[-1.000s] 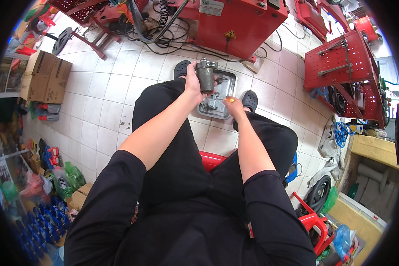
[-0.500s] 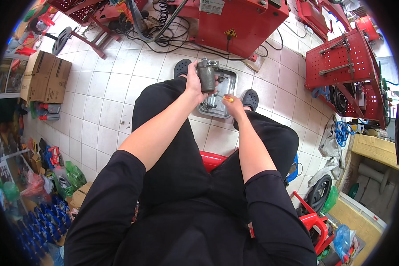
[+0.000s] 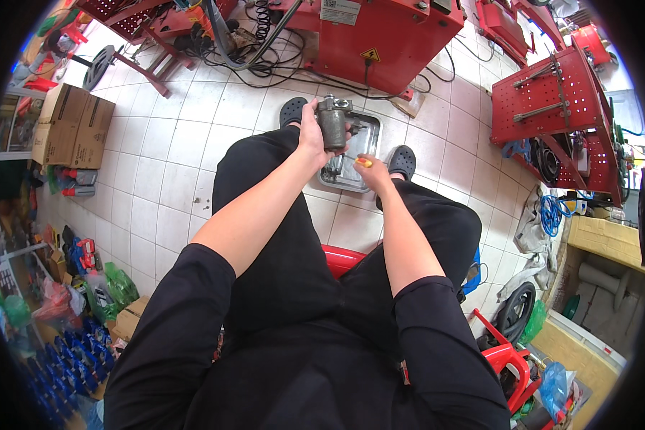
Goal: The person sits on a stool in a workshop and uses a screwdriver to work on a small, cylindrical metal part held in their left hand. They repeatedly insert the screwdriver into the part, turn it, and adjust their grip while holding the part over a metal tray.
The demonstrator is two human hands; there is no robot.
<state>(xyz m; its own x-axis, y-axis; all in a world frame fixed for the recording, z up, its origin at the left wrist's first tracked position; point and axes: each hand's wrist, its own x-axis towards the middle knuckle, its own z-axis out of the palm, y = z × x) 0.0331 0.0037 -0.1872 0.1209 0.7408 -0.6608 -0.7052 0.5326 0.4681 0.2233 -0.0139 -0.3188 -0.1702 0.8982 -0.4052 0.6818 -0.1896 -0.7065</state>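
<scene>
My left hand (image 3: 310, 132) is closed round a dark grey metal cylinder (image 3: 332, 127) with a fitting on its top, held upright between my knees. My right hand (image 3: 372, 170) grips a small yellow-handled tool (image 3: 365, 163), just below and right of the cylinder; whether its tip touches the cylinder I cannot tell. Beneath both, a metal tray (image 3: 375, 132) holding small metal parts sits on the tiles between my grey clogs (image 3: 402, 159), partly hidden by the cylinder and my hands.
A red machine (image 3: 387, 50) with black cables (image 3: 265, 57) stands ahead, a perforated red trolley (image 3: 530, 107) to the right. Cardboard boxes (image 3: 72, 125) and bagged clutter (image 3: 115, 287) are on the left. A red plastic seat (image 3: 344, 258) shows under me; a blue hose (image 3: 552, 215) lies coiled at right.
My right hand has shifted a little to the left with the yellow-handled tool. My left hand and the cylinder have hardly moved.
</scene>
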